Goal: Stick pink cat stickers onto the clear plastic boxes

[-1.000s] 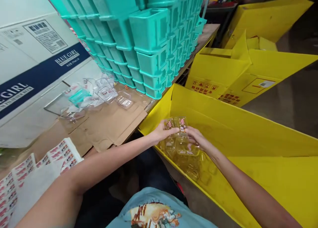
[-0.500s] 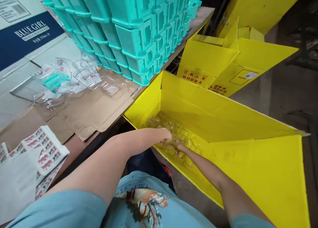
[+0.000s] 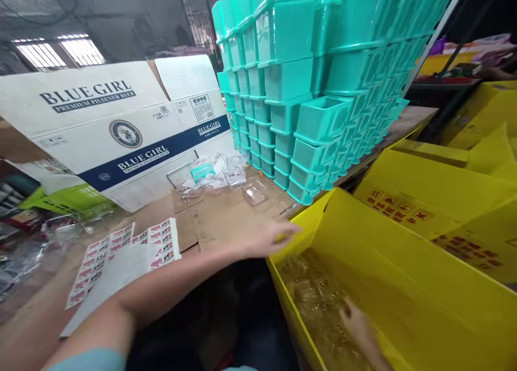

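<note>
My left hand (image 3: 274, 237) is over the near left edge of a yellow box (image 3: 404, 252), above the brown cardboard on the table. Its fingers are stretched out and somewhat apart, with nothing visible in them. Inside the box, my right hand (image 3: 357, 320) reaches down beside clear plastic containers (image 3: 309, 293). Motion smears its fingers, so whether it grips one is unclear. Near my left forearm lie sheets of printed stickers (image 3: 161, 244), partly covered by a white sheet (image 3: 117, 279).
Tall stacks of turquoise plastic bins (image 3: 288, 85) stand at the table's back edge. A white Blue Girl carton (image 3: 129, 118) stands behind clear plastic pieces and a small turquoise piece (image 3: 202, 171). More yellow cartons (image 3: 436, 190) are at the right. A green basket (image 3: 64, 198) sits far left.
My view has swung up and left. My left hand has come up out of the box to its near left edge, apart from my right hand, which stays inside.
</note>
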{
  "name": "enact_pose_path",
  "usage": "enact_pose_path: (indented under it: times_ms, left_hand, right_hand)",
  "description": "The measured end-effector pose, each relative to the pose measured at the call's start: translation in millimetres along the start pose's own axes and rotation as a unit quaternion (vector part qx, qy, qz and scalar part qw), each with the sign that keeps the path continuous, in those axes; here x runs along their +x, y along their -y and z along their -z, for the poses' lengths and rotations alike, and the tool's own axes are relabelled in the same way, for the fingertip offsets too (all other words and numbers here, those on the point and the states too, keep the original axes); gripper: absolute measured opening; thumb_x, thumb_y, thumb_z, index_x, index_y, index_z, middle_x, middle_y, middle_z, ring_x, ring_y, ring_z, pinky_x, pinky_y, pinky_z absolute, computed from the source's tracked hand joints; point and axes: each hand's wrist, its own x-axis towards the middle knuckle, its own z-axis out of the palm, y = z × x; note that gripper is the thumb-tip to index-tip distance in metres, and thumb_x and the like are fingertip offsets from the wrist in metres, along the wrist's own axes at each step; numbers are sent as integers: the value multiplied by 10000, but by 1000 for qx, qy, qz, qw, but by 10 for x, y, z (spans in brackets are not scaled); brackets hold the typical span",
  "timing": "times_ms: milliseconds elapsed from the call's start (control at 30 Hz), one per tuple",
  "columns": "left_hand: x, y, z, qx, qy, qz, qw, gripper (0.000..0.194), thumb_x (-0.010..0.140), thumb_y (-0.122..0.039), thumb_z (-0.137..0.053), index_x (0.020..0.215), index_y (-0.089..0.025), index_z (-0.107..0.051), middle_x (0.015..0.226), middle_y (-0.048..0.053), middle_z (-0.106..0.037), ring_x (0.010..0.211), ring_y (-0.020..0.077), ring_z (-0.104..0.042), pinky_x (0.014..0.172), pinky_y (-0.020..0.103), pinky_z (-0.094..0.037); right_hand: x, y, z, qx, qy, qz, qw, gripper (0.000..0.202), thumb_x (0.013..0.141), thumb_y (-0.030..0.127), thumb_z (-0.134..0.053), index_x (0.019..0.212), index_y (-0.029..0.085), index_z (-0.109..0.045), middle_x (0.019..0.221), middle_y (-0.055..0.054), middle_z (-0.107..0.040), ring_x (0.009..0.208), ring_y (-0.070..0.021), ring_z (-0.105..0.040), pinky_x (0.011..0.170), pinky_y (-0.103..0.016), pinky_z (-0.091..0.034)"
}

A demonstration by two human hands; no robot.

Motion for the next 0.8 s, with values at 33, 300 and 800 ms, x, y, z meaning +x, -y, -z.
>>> enact_pose_path:
  times_ms: [33,300,800]
  left_hand:
    - [-107,172,297,67,-93,25,993,325,918,-191,-480,1217,-194,-608,1138,92,-690,1019,193,-657,925,318,-505]
    - [-49,1300,1472,350,-205,189,894,585,705,-106,-658,1270,-158,-513,1274,160,-524,1205,332,-480,1010,492,-412]
    - [20,1156,1359,404,-236,57,882,278,952,-107,-266,1023,-186,-524,966,95,-606,942,230,-539,944,396,-429]
  right_hand:
    - [188,119,133,-4,-26,16,1000,327,824,501,-431,854,277,-669,537,-29,-641,361,-256,-568,387,-413,-495]
    - [1379,2881,-107,-93,-36,513,852,325,947,223,-507,1264,194,-575,1156,-125,-658,1104,-250,-586,1011,-446,-458]
    - [1513,3428,-104,-142,-42,305,941,671,920,543,-476,1460,153,-399,969,-147,-746,868,-301,-694,702,-335,-462]
